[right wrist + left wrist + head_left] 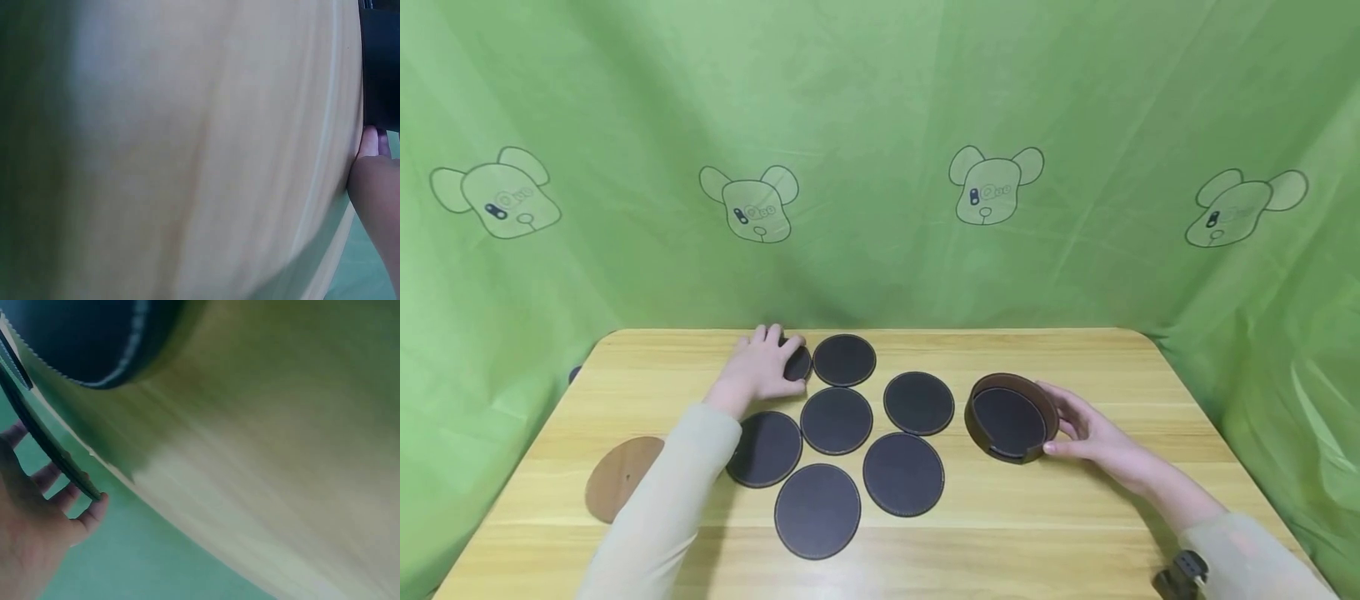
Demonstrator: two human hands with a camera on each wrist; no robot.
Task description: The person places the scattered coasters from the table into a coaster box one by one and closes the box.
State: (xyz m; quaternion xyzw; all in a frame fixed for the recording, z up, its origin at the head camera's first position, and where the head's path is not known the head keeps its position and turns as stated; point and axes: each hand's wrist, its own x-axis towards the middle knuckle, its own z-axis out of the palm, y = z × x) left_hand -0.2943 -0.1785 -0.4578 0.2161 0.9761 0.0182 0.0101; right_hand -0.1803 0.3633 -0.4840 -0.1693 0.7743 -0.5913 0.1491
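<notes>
At the back left of the table, my left hand [763, 363] grips a dark round coaster [798, 364] by its edge, covering part of it. The left wrist view shows that coaster [47, 440] edge-on, with the fingers of the left hand [37, 512] around its rim. On the right stands a brown round holder [1049, 414] with a gap in its front wall and a dark coaster [1009, 421] inside. My right hand [1093, 437] holds the holder's right side, thumb low at the front. In the right wrist view the fingers touch the dark holder wall [382, 69].
Several dark coasters with stitched rims lie flat in the middle, among them one at the back [844, 360] and one at the front [817, 511]. A brown disc [619, 479] lies at the left, partly behind the left sleeve. A green curtain [880, 275] hangs behind the table [1000, 533].
</notes>
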